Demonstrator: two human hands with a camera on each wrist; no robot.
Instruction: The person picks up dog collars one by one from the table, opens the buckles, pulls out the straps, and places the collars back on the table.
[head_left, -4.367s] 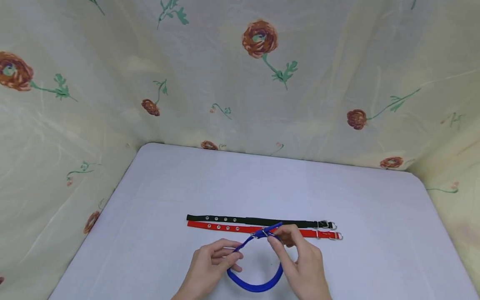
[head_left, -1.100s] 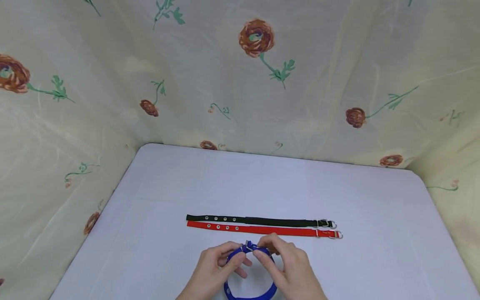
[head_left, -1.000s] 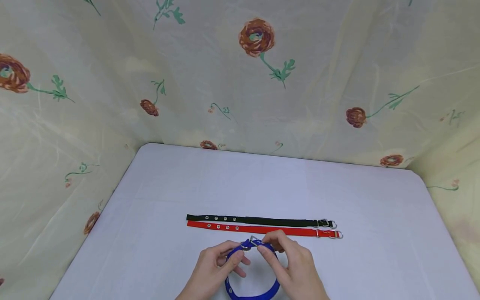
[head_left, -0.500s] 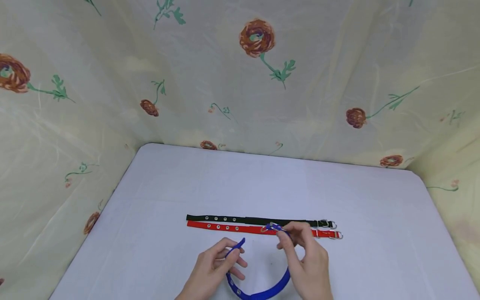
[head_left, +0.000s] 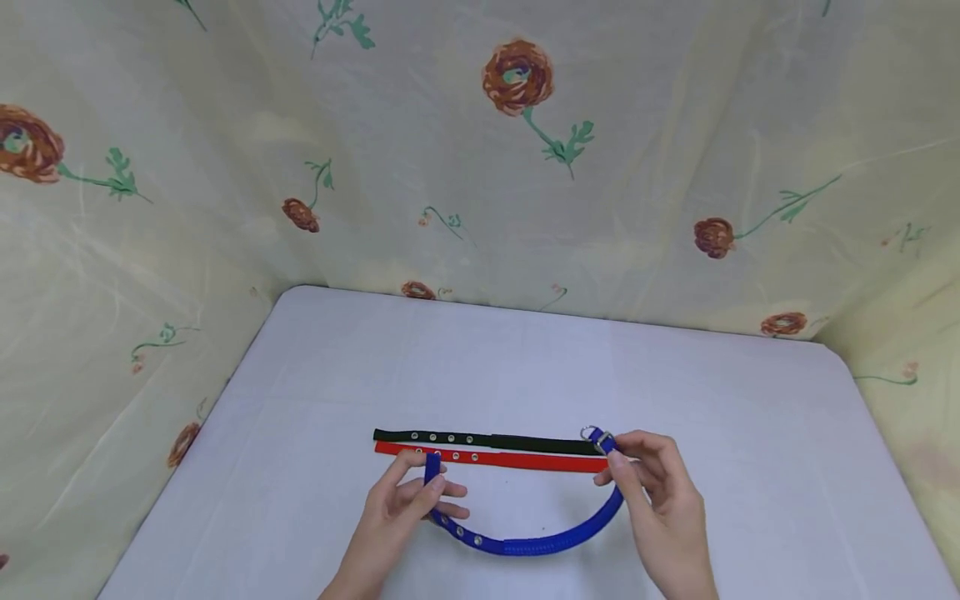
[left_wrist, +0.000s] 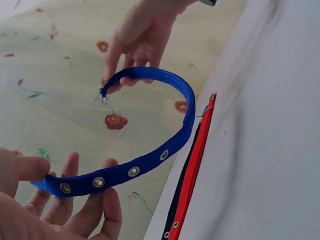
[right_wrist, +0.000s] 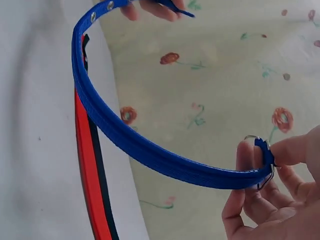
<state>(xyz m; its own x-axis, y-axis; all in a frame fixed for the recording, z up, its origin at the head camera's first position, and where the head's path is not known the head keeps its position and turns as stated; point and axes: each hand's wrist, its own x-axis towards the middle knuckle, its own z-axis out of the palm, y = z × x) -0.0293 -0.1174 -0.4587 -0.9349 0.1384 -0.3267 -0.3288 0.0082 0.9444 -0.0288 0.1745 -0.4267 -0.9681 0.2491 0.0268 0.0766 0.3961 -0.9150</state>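
A blue dog collar [head_left: 540,546] hangs in a wide curve between my two hands, its ends apart. My left hand [head_left: 401,504] pinches the strap end near the metal eyelets, which show clearly in the left wrist view along the blue strap [left_wrist: 117,175]. The buckle end, with its metal buckle [head_left: 604,442] and D-ring [head_left: 587,433], is pinched by my right hand [head_left: 663,500]. In the right wrist view the thumb and fingers [right_wrist: 287,150] hold the collar right at the hardware. Behind the blue collar lie a black collar [head_left: 517,442] and a red collar [head_left: 525,460], side by side and stretched flat.
The collars lie on a table with a white cover [head_left: 337,358]. Cream cloth [head_left: 637,150] printed with flowers rises behind the table and at both sides. My right hand covers the buckle ends of the black and red collars in the head view.
The blue collar was a closed loop fastened at its buckle; the strap end has come out of it. My hands have moved apart, left hand leftward, right hand rightward, and the collar has opened wide.
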